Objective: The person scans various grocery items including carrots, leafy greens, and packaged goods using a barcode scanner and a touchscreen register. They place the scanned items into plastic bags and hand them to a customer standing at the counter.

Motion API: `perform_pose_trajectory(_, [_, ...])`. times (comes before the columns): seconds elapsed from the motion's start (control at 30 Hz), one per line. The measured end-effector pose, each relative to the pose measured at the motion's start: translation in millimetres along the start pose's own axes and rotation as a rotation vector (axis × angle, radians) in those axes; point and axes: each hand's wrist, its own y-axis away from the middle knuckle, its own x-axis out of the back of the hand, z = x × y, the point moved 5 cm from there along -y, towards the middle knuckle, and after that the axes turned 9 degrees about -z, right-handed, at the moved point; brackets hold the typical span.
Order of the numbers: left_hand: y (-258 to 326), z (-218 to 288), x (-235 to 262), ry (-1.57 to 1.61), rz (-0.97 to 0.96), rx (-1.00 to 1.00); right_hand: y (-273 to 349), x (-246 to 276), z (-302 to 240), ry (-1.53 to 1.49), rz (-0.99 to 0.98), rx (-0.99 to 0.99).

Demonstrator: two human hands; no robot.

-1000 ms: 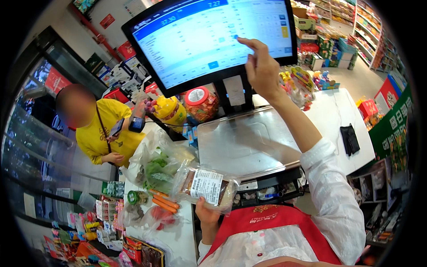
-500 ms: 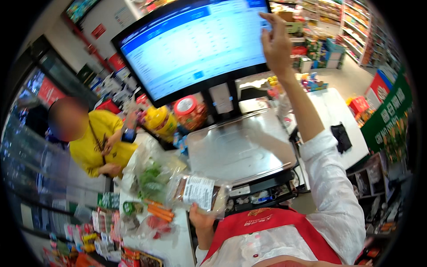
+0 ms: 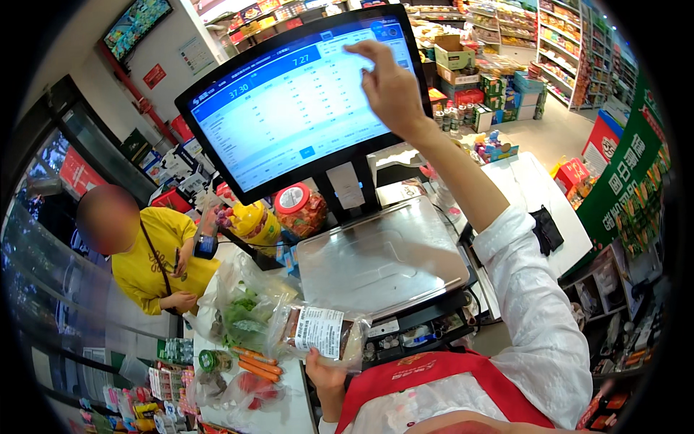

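My left hand (image 3: 327, 376) is closed on the lower edge of a see-through plastic package (image 3: 321, 333) with brownish contents and a white printed label. The package is over the counter's edge, beside a bag of green leafy vegetables (image 3: 244, 315). Up at the large touchscreen monitor (image 3: 289, 98), my right hand (image 3: 394, 94) is raised with its index finger stretched out and thumb apart. That fingertip is at the upper right part of the lit screen; I cannot tell if it touches. Nothing is in this hand.
Carrots (image 3: 259, 366), a green-lidded jar (image 3: 215, 360) and bagged red produce (image 3: 259, 390) lie on the white counter (image 3: 289, 412). A metal scale plate (image 3: 383, 253) sits below the monitor, near a red-lidded jar (image 3: 298, 208). Across the counter stands a person in yellow (image 3: 163, 249).
My right hand has moved left across the screen, from its right edge to over its upper right part. My left hand still holds the package. The view has shifted slightly.
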Motion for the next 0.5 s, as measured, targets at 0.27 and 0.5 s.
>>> perform_pose_trajectory(0.27, [11,7,1,-0.131,0.072,-0.080,22,-49,-48,-0.037,-0.259,-0.058])
perform_pose_trajectory(0.5, [-2,18,-1,-0.124,-0.046,-0.023,204,-85,-135,-0.833,-1.281,-0.303])
